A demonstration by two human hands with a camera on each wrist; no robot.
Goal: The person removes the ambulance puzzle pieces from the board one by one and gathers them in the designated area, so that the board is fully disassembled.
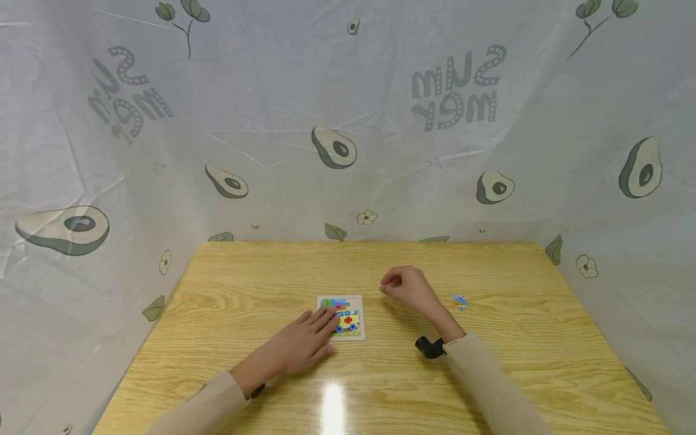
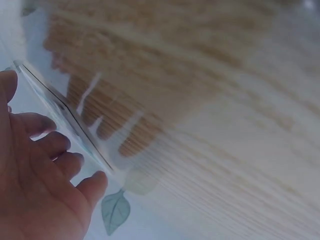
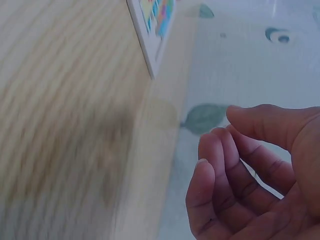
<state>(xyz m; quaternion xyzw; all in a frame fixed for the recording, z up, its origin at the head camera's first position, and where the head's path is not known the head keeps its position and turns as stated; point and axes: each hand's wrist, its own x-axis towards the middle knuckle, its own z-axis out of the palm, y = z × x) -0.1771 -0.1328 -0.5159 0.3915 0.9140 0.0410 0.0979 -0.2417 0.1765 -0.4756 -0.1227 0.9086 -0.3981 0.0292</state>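
A small white-framed jigsaw puzzle board (image 1: 356, 303) with an ambulance picture (image 1: 348, 320) lies on the table. My left hand (image 1: 309, 339) rests over its left side, fingers nearly straight and covering part of the picture. In the left wrist view the board's edge (image 2: 75, 120) runs beside the fingertips. To the right of the board, my right hand (image 1: 408, 287) hovers with loosely curled fingers; the right wrist view shows nothing between thumb and fingers (image 3: 212, 150). Beyond that hand lies one loose blue-and-orange puzzle piece (image 1: 459, 302). The board's pale corner also shows in the right wrist view.
The wooden table (image 1: 261, 272) is enclosed at the back and sides by a pale curtain (image 1: 283, 78) printed with avocados and leaves. A black wrist camera (image 1: 429, 347) sticks out from the right wrist.
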